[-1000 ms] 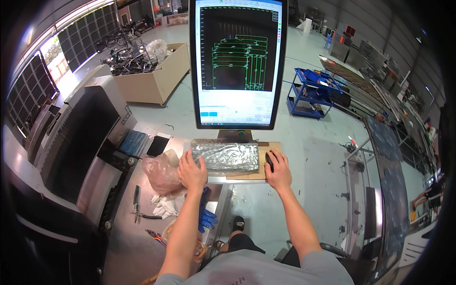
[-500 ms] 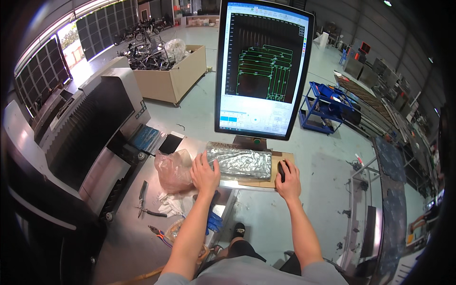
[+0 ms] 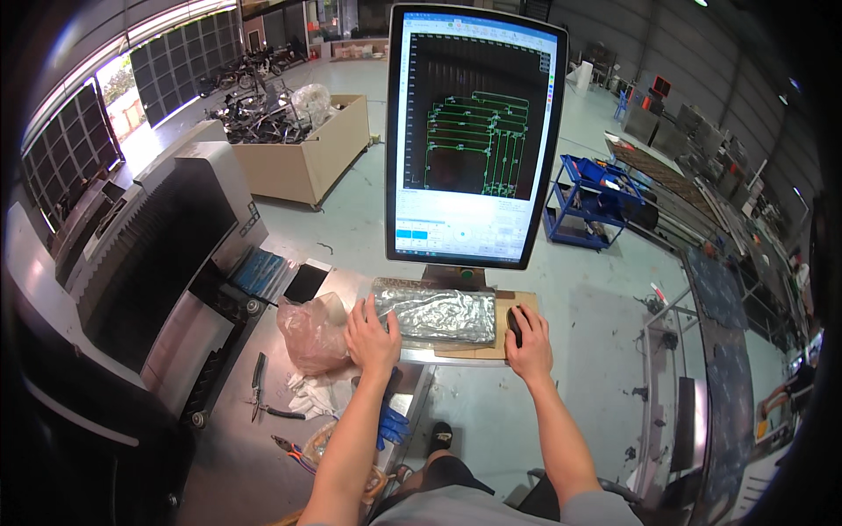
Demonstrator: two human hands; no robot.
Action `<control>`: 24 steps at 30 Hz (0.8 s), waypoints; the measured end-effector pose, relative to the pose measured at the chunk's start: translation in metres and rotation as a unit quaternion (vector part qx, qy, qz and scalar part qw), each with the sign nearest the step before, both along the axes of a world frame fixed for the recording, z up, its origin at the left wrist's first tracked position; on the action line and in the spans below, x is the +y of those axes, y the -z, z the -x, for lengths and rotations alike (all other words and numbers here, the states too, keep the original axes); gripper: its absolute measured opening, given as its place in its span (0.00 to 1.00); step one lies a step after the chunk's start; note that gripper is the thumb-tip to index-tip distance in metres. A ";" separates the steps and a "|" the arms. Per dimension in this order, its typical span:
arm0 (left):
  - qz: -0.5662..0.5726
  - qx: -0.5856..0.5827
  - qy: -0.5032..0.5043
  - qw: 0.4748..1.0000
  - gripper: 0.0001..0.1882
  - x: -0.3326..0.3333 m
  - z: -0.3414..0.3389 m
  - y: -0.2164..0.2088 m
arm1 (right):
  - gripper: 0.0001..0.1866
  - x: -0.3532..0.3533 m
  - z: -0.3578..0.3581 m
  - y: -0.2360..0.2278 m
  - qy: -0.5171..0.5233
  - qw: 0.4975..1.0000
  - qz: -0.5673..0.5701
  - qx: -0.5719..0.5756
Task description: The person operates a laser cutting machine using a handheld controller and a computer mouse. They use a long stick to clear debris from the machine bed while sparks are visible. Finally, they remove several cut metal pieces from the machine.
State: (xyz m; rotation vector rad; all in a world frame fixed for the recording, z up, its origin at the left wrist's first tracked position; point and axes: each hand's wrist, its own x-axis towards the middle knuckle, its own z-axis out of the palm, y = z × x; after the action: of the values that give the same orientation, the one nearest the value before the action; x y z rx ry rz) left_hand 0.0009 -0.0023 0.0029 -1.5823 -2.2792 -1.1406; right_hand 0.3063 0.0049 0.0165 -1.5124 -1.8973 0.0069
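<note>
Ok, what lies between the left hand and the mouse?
In the head view, the plastic-covered keyboard and a strip of cardboard lie between left hand and mouse.

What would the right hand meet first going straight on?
Beyond the black mouse under the right hand, the monitor seems first in line, at its lower edge; depth is unclear, so the hand might pass beneath.

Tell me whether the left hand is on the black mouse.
No, the right hand is on the black mouse, while the left hand is at the plastic-covered keyboard.
</note>
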 end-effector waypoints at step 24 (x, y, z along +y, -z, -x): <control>-0.009 -0.004 0.000 1.000 0.29 0.000 0.000 0.001 | 0.26 -0.002 0.000 0.001 0.012 1.000 -0.003 0.015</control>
State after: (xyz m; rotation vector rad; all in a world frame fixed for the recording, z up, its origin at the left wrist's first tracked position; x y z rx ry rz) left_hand 0.0012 -0.0026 0.0018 -1.5745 -2.2673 -1.1669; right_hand 0.3059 0.0033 0.0152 -1.5234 -1.8527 0.0137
